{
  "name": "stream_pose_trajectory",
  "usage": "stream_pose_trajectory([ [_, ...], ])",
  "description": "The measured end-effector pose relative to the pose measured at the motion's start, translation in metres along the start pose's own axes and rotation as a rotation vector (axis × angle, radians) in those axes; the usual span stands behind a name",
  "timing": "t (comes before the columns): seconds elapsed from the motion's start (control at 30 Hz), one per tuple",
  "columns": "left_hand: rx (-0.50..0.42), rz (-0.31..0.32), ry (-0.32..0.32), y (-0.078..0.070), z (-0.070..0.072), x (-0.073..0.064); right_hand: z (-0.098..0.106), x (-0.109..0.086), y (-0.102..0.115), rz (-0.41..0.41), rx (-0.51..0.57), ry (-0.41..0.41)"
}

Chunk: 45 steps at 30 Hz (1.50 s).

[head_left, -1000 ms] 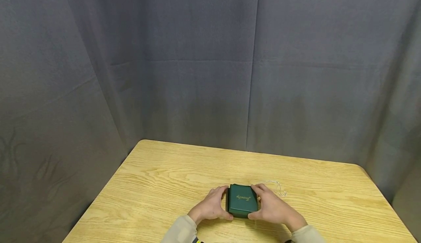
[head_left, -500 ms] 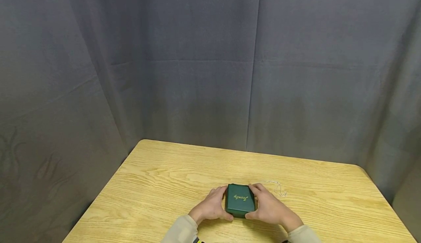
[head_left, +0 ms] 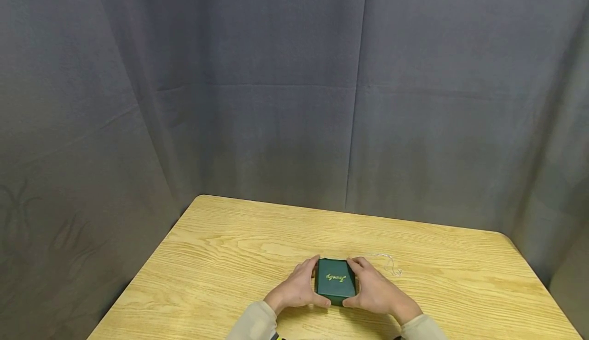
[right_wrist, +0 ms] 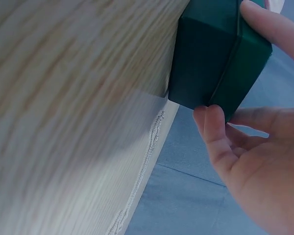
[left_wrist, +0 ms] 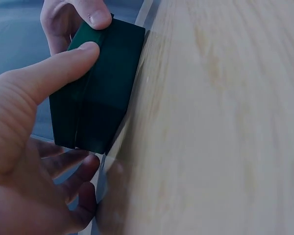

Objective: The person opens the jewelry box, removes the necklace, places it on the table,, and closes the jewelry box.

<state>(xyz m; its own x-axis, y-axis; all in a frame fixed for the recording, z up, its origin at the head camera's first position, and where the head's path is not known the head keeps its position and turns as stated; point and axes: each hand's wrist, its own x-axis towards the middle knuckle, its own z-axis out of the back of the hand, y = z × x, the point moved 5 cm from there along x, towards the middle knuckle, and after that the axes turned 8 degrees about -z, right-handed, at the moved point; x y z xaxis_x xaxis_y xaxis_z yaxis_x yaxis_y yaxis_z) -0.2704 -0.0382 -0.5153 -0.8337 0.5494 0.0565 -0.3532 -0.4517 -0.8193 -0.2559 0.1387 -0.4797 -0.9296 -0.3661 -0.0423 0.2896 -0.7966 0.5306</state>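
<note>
A dark green jewelry box (head_left: 336, 277) with gold script on its lid sits on the wooden table, between my two hands. My left hand (head_left: 296, 287) holds it from the left, its thumb (left_wrist: 81, 61) touching the front face near the lid seam. From the right, my right hand (head_left: 376, 288) grips the box between thumb and fingers, with the fingertips (right_wrist: 213, 115) at the far side. The lid is down, so the inside is hidden. A thin silver chain (head_left: 391, 266) lies on the table just beyond my right hand.
The wooden table (head_left: 221, 248) has a light grain and rounded far corners. Grey curtains (head_left: 276, 99) hang behind it and along both sides. Beige sleeves (head_left: 254, 321) cover my forearms at the near edge.
The box has shifted slightly left, and my right hand has moved left with it. My left thumb has slid a little to the right along the front. The chain has stayed put.
</note>
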Motion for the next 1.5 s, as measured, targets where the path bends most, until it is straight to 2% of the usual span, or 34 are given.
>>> stream_pose_trajectory([
  [0.2, -0.022, 0.002, -0.011, 0.0004, -0.0009, 0.0009, -0.0021, 0.0008, -0.0009, 0.009, -0.005, 0.009],
  [1.13, 0.088, 0.015, 0.008, -0.0031, 0.0, 0.0025, -0.0074, 0.0046, -0.0031, -0.003, -0.027, 0.014],
  [1.5, 0.138, 0.028, 0.014, -0.0072, -0.0003, 0.0043, -0.0088, 0.0046, -0.0016, -0.022, -0.025, 0.047],
])
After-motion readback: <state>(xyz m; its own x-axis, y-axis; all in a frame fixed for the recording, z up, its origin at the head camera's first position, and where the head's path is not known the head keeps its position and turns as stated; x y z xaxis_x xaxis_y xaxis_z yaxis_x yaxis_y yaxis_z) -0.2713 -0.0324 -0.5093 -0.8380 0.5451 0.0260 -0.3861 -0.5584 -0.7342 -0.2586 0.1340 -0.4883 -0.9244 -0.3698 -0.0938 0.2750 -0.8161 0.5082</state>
